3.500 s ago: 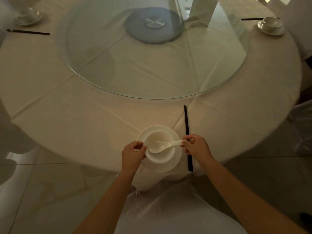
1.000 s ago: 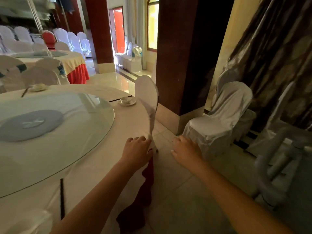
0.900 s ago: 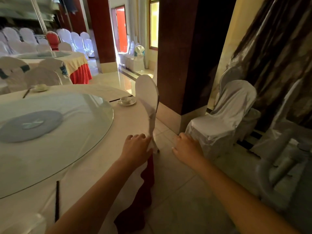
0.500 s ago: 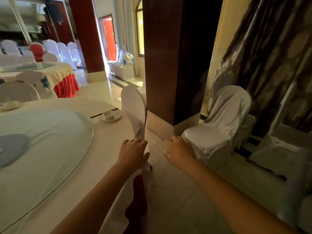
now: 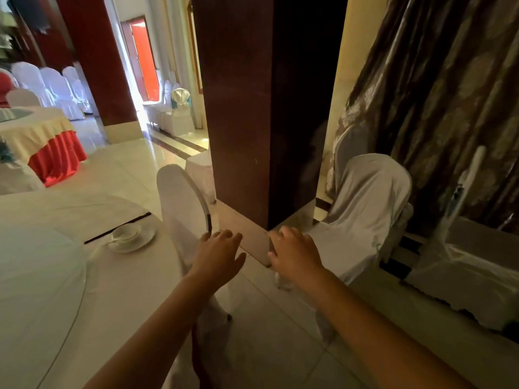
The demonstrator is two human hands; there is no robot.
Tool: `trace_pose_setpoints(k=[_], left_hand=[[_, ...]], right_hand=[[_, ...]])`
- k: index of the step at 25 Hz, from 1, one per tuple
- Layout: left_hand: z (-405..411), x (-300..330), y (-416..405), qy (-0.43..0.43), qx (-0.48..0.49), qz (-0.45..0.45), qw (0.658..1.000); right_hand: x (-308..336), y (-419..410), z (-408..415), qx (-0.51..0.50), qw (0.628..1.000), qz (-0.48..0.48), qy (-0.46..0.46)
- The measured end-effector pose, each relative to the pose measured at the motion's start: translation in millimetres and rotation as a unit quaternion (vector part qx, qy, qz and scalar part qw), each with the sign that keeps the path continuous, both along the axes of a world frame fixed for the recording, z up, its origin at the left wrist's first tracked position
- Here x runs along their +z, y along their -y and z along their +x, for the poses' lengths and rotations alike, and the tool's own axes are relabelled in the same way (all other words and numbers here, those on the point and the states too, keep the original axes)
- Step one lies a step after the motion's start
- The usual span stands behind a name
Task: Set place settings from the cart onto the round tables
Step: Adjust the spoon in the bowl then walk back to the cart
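At the far left of the frame lies the round bench, draped in pale cloth, with the edge of a glass turntable on it at the left border. Toward the bench's far edge sits a place setting: a white saucer carrying a small white bowl, with what looks like a spoon resting in it. Just beside the saucer on its left, a pair of dark chopsticks lies slantwise on the cloth. Behind, in the upper left, another round bench with a red skirt stands among white-covered chairs.

Right of the place setting, a white-covered chair is drawn up to the bench edge, its back seen nearly edge-on. At centre frame the left hand is stretched forward, palm down, fingers straight and slightly spread, thumb out to the right; it holds nothing. The fingertips appear against the chair back's edge, but whether they touch it cannot be told. A dark wooden pillar rises behind both hands.

Just right of centre the right hand reaches forward likewise, palm down, fingers loosely extended and a little bent at the tips, gripping nothing. Beyond it stands a second covered chair, and a patterned curtain hangs in the upper right.
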State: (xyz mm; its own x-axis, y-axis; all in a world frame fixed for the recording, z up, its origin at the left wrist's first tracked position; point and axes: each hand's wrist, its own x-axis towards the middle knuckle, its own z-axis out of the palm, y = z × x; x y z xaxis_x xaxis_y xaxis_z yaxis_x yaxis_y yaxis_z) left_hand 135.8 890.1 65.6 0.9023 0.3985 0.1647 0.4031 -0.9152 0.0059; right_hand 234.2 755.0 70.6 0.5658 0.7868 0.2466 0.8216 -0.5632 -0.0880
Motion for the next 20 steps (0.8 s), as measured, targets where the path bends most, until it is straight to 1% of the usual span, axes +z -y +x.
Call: trace_pose_setpoints(k=[3,5,11,15,20], left_hand=[[61,-14,-31,-0.014,0.017,-0.001,1.000],[101,-20,-53,-0.007,0.039,0.006,0.999],[190,-8,-117,0.009,0.136,0.018,0.990],[224,-5,-165,0.010,0.192,0.006,0.981],[265,-12,-259,0.053,0.246,0.023,0.968]], right_hand=[[-17,-38,67,0.016,1.000,-0.015,-0.005],[-23,-67,113,0.041,0.999,-0.015,-0.004],[-8,-167,226,0.144,0.990,-0.008,0.006],[-7,-237,270,0.207,0.978,-0.011,-0.019],[-7,-346,318,0.276,0.961,-0.018,-0.011]])
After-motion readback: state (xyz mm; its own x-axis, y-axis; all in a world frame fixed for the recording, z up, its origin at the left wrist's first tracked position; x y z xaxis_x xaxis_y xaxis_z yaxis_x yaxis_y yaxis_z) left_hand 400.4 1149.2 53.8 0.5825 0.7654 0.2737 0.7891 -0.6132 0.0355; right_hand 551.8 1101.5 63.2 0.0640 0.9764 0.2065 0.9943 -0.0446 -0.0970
